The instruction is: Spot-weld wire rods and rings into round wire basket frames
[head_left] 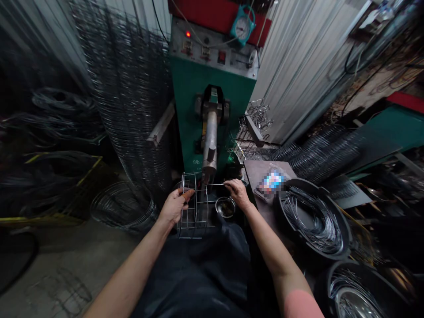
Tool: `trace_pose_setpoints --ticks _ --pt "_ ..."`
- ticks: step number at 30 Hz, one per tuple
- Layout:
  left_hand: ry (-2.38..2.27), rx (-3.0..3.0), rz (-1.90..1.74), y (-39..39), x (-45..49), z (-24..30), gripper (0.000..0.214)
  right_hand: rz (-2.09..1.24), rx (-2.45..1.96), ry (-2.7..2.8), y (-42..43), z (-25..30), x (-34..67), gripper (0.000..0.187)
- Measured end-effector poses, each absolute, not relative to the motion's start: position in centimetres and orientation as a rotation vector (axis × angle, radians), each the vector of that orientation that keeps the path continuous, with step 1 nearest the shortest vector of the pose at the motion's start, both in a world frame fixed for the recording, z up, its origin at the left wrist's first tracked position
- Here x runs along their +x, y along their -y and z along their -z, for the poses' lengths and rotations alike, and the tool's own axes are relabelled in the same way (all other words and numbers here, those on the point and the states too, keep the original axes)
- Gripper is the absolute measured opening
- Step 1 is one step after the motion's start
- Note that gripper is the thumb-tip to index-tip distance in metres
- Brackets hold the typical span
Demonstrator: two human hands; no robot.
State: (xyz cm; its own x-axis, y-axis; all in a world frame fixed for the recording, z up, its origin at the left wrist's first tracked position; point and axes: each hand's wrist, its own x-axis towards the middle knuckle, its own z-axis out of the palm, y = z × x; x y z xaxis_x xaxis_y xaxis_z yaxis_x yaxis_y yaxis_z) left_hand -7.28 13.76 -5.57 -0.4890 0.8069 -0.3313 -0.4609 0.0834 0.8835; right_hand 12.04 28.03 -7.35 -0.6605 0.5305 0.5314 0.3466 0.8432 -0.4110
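My left hand (pixel 174 205) grips the upright rings of a wire rack frame (pixel 194 216), which stands on my lap in front of a green spot-welding machine (pixel 212 101). My right hand (pixel 237 194) pinches a thin straight steel wire (pixel 215 184) and holds it across the top of the frame. The wire's far end lies near the machine's lower electrode arm (pixel 209 150). Just below my right hand sits a small steel bowl (pixel 225 207) with dark contents. The frame's lower part partly hides the machine's base.
To my right, a black rubber tub (pixel 311 218) holds bent wire pieces, and another (pixel 359 293) holds more wire. A metal-topped bench (pixel 261 170) carries a blurred package. Finished wire racks (pixel 255 128) are stacked beside the machine. Large wire coils (pixel 126 207) stand to my left.
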Motion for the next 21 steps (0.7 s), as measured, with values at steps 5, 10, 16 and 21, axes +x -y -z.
trace_pose_setpoints --ticks 5,10,16,21 --pt "-1.364 0.356 -1.578 -13.94 -7.52 5.51 0.038 -0.380 -0.664 2.360 -28.15 7.44 11.96 0.022" --pt "-1.382 0.365 -1.581 -13.90 -7.57 5.37 0.038 -0.417 -0.653 2.315 -27.88 7.87 11.91 0.022" --pt "-1.399 0.386 -1.596 -13.84 -7.40 5.18 0.043 -0.378 -0.676 2.304 -27.70 8.15 11.92 0.020" --pt "-1.422 0.381 -1.588 -13.87 -7.46 5.20 0.042 -0.337 -0.707 2.323 -27.91 8.21 11.90 0.018"
